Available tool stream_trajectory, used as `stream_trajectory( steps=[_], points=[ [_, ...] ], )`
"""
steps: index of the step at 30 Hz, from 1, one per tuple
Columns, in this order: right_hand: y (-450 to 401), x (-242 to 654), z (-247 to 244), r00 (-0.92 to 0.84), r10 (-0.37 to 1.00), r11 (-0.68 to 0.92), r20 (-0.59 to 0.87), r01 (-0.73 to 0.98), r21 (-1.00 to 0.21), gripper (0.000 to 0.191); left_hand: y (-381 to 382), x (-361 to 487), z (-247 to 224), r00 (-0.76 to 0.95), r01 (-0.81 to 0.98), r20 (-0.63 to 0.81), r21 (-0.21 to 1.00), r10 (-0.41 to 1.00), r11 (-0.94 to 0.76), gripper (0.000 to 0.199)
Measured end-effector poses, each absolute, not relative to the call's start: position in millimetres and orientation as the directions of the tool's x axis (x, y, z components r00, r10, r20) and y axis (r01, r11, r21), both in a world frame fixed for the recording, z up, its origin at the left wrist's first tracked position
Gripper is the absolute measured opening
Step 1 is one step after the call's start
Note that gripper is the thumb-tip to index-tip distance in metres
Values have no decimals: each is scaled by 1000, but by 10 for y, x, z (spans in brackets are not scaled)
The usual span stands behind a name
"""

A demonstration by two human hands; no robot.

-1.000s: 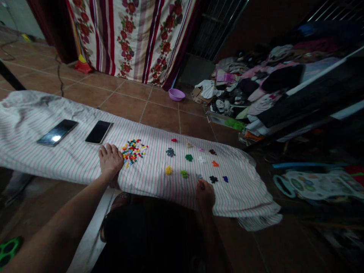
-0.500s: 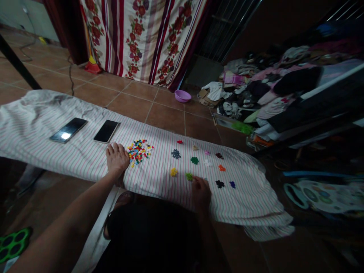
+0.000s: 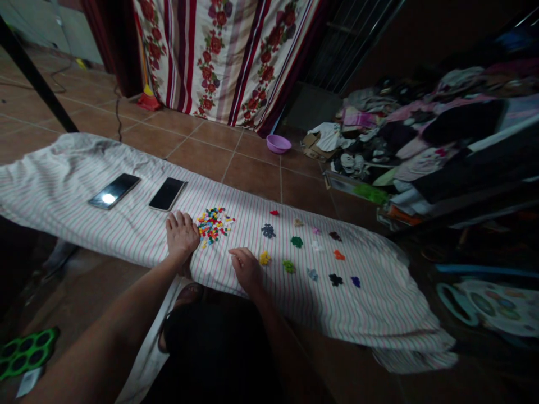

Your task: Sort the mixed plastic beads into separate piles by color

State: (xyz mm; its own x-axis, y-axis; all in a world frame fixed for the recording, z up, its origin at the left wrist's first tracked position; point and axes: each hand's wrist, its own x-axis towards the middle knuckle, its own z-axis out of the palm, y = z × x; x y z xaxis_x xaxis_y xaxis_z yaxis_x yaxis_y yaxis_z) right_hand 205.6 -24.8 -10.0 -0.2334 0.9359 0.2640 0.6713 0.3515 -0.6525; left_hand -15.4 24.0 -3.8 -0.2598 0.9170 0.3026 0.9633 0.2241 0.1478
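Note:
My left hand (image 3: pixel 182 234) rests flat on the striped cloth (image 3: pixel 138 230), fingers spread, against the left side of a mixed heap of small coloured pieces (image 3: pixel 214 225). Too small to name exactly, they look like plastic beads or bricks. Over the cloth between that heap and a yellow cluster (image 3: pixel 265 258) is my right hand (image 3: pixel 247 270). Its fingers point left, slightly bent, and I see nothing held in them. Right of it lie single-colour clusters, among them lime green (image 3: pixel 288 266), dark green (image 3: pixel 297 242), grey (image 3: pixel 268 230), black (image 3: pixel 336 279) and orange (image 3: pixel 339 255).
Two phones (image 3: pixel 167 194) lie on the cloth left of the heap. Beyond the far edge, a purple basin (image 3: pixel 278 143) stands on the tiled floor before a floral curtain (image 3: pixel 210 56). Piled clothes (image 3: pixel 379 129) fill the right side. A green-framed object (image 3: pixel 29 353) is at lower left.
My right hand has left the lime-green cluster and moved left toward the mixed heap. A light grey-blue cluster it had covered now shows. My left hand stays beside the heap; the view has shifted slightly.

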Motion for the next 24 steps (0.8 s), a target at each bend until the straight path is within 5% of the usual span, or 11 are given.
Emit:
stream_trajectory(
  steps=[9,18,24],
  points=[
    [95,1719,-43,-273,943,333,192,737,-588,36,249,-146,-48,-265,961,301,157,916,227,57],
    [249,1439,208,-252,966,207,-62,892,-403,42,266,-152,-91,-264,963,299,132,917,234,57],
    [228,1466,199,-247,969,214,-27,885,-415,37,268,-147,-77,-276,956,306,181,911,229,57]
  ],
)
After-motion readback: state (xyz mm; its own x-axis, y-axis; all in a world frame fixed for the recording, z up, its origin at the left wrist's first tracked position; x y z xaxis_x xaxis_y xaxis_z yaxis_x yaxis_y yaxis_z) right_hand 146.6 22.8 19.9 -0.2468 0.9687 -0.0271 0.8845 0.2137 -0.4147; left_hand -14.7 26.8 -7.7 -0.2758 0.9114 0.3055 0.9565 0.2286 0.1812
